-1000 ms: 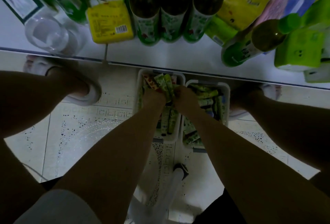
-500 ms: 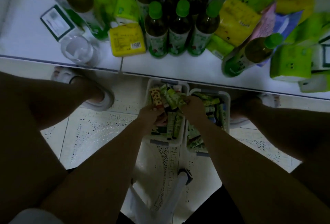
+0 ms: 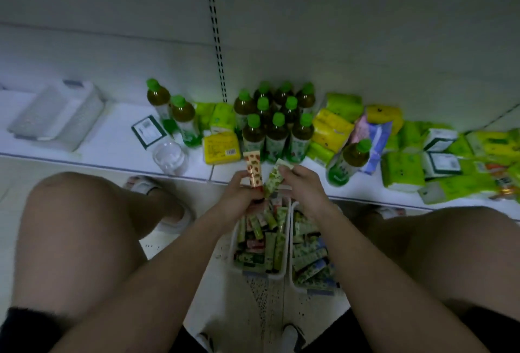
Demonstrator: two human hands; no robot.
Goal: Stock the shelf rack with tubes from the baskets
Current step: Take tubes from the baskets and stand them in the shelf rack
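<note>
Two white baskets stand side by side on the floor between my knees, the left basket (image 3: 235, 243) and the right basket (image 3: 292, 276), both full of several small printed tubes. My left hand (image 3: 239, 198) grips an orange tube with a red pattern (image 3: 253, 171), held upright above the baskets. My right hand (image 3: 302, 186) pinches a green patterned tube (image 3: 274, 178) that leans against the orange one. Both tubes are at the front edge of the white bottom shelf (image 3: 118, 141).
On the shelf stand several green-capped bottles (image 3: 277, 133), yellow and green packets (image 3: 332, 127), a clear round container (image 3: 170, 157), a small framed card (image 3: 147, 133) and a white upturned basket (image 3: 59, 115) at the left. My knees flank the baskets.
Both hands rose out of the baskets with a tube each, up to the shelf edge. The camera tilted up, showing more of the shelf and its back panel.
</note>
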